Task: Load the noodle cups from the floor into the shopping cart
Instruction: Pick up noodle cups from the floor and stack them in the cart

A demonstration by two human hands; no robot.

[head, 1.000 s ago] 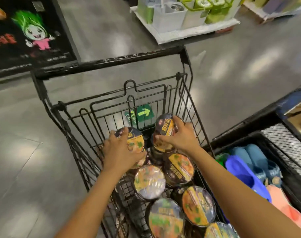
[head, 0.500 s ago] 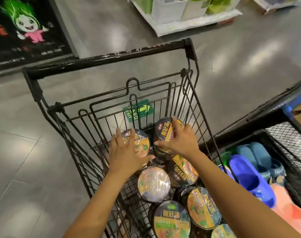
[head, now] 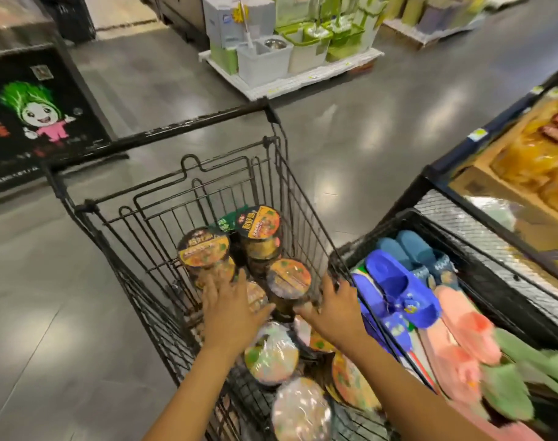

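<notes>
A black wire shopping cart [head: 150, 249] stands in front of me, holding several black noodle cups with orange lids. Two stacked pairs sit at the far end, one on the left [head: 203, 248] and one on the right [head: 259, 225]. Another cup [head: 288, 278] stands just in front of them. My left hand [head: 231, 308] hovers over the cups with fingers spread and nothing in it. My right hand [head: 333, 308] is at the cart's right side wall, fingers apart and empty. Nearer cups [head: 271, 354] lie below my wrists, blurred.
A black bin [head: 481, 281] of blue, pink and green slippers stands close to the cart's right. Behind it is a display case [head: 525, 160] with packaged food. A pallet [head: 290, 74] of green and white mop buckets stands ahead, and a black poster stand [head: 39, 116] at the left.
Both hands have let go of the two cups at the cart's far end and pulled back toward me. The view has tilted up and shifted left.
</notes>
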